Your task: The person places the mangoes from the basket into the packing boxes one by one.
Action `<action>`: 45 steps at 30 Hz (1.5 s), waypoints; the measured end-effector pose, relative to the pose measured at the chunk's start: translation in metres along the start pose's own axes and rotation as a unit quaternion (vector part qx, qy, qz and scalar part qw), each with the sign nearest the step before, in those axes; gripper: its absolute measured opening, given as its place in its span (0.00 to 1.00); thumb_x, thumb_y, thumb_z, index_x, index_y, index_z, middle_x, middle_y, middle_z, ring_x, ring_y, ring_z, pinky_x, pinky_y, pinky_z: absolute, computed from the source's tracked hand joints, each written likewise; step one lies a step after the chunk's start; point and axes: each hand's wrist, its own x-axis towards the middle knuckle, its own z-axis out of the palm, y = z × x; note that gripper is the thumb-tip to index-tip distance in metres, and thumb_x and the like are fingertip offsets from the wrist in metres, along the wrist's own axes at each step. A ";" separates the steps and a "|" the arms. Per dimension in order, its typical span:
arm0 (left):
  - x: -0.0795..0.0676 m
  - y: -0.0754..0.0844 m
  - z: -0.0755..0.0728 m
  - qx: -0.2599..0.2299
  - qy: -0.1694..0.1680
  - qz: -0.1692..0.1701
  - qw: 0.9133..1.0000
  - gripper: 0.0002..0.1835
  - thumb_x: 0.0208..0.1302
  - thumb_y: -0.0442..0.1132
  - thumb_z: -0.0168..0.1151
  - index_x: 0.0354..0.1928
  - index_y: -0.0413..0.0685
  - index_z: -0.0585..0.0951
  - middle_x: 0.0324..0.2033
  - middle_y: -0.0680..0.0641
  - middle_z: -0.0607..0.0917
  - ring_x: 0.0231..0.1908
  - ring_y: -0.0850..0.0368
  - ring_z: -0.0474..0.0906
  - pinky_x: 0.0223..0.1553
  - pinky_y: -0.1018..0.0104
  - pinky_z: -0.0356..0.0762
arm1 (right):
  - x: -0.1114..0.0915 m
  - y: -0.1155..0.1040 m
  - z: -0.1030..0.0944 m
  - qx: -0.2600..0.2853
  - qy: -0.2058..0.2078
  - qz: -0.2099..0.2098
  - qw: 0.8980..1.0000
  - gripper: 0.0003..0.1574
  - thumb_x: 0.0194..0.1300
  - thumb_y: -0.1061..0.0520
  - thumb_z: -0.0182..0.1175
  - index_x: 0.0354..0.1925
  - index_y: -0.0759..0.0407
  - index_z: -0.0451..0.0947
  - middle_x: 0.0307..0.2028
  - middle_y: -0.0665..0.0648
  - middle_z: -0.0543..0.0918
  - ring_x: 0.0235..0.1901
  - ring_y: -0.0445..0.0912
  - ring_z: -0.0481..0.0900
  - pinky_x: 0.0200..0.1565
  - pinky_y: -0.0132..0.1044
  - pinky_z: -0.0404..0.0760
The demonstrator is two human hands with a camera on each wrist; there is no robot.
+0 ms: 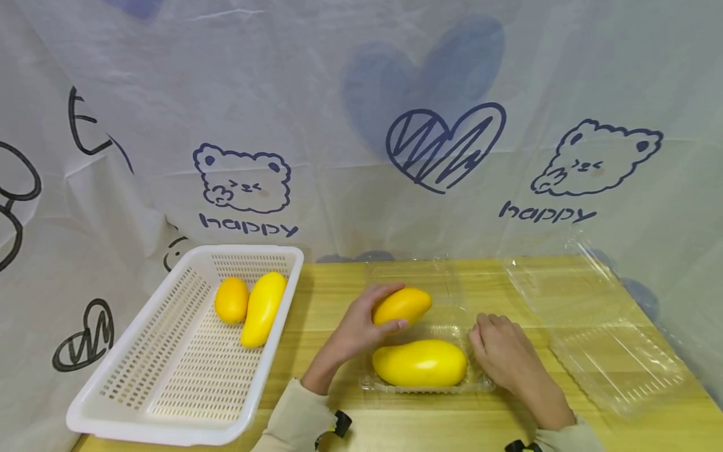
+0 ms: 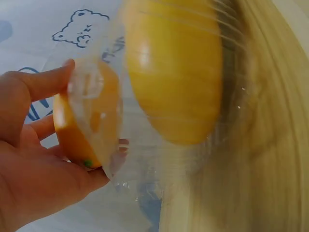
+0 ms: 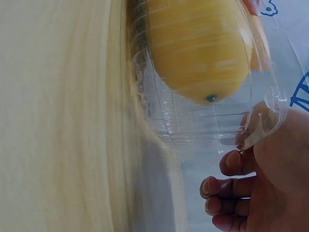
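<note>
My left hand (image 1: 357,326) grips a small orange-yellow mango (image 1: 405,306) between thumb and fingers, above the rear part of a clear plastic clamshell box (image 3: 193,126). A larger yellow mango (image 1: 420,364) lies crosswise in the front of that box, its green stem end towards the right. The box's lid (image 1: 412,276) stands open at the back. At the box's right side, my right hand (image 1: 503,351) has curled fingers, and its thumb and forefinger pinch the rim. In the left wrist view, the plastic edge partly covers the held mango (image 2: 67,128).
To the left stands a white perforated basket (image 1: 169,301) with an orange mango (image 1: 231,300) and a long yellow mango (image 1: 263,309) inside. Another open clear clamshell box (image 1: 627,370) lies on the wooden table (image 1: 322,292) at right. A printed cloth (image 1: 333,207) hangs behind.
</note>
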 end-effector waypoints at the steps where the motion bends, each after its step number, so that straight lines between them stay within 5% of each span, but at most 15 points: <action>1: 0.000 -0.001 0.001 0.019 0.000 0.004 1.000 0.33 0.65 0.39 0.72 0.71 0.43 0.73 0.63 0.42 0.77 0.56 0.48 0.76 0.55 0.54 0.78 | 0.000 0.000 0.000 -0.003 0.001 -0.001 1.000 0.21 0.75 0.62 0.47 0.22 0.53 0.63 0.18 0.51 0.63 0.23 0.48 0.65 0.31 0.43 0.69; 18: -0.004 -0.004 0.017 0.132 -0.021 0.018 0.991 0.28 0.69 0.40 0.68 0.70 0.44 0.75 0.63 0.42 0.78 0.59 0.43 0.73 0.60 0.46 0.72 | 0.002 -0.001 0.000 -0.011 -0.002 0.001 1.000 0.21 0.75 0.62 0.47 0.22 0.53 0.63 0.18 0.51 0.63 0.23 0.48 0.64 0.31 0.43 0.69; 26: -0.008 -0.002 0.022 0.170 -0.038 -0.003 0.985 0.28 0.72 0.41 0.65 0.71 0.48 0.73 0.60 0.45 0.73 0.54 0.49 0.72 0.56 0.53 0.75 | -0.002 -0.001 0.000 -0.009 -0.012 0.013 1.000 0.19 0.75 0.60 0.47 0.24 0.54 0.65 0.20 0.51 0.65 0.25 0.48 0.65 0.32 0.46 0.71; 45: -0.009 0.002 0.032 0.236 -0.008 -0.038 0.971 0.24 0.68 0.46 0.70 0.62 0.46 0.81 0.61 0.46 0.81 0.62 0.47 0.74 0.65 0.49 0.71 | -0.001 -0.001 0.001 -0.007 -0.008 0.011 1.000 0.19 0.76 0.60 0.47 0.24 0.54 0.65 0.21 0.52 0.65 0.26 0.49 0.68 0.33 0.48 0.72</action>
